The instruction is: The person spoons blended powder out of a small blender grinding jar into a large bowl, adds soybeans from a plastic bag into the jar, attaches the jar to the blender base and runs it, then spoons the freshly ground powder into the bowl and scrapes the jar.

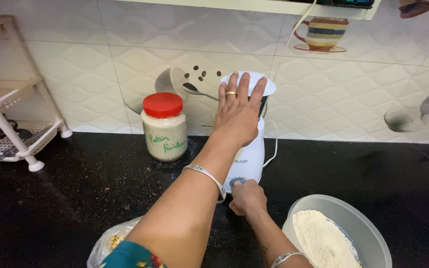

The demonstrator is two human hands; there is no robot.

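A white grinder (250, 157) stands on the black counter (75, 188) against the tiled wall. My left hand (236, 110) lies flat on its white lid (270, 85), fingers spread, pressing down. My right hand (247, 197) pinches the round knob (236, 183) at the front of the grinder's base. A white cord runs from the grinder up the wall.
A jar (164, 128) of pale powder with a red lid stands left of the grinder. A translucent bowl (368, 233) of pale flour sits at the lower right. A plastic bag (106, 244) with yellowish pieces lies at the lower left. A white rack (11, 99) stands far left.
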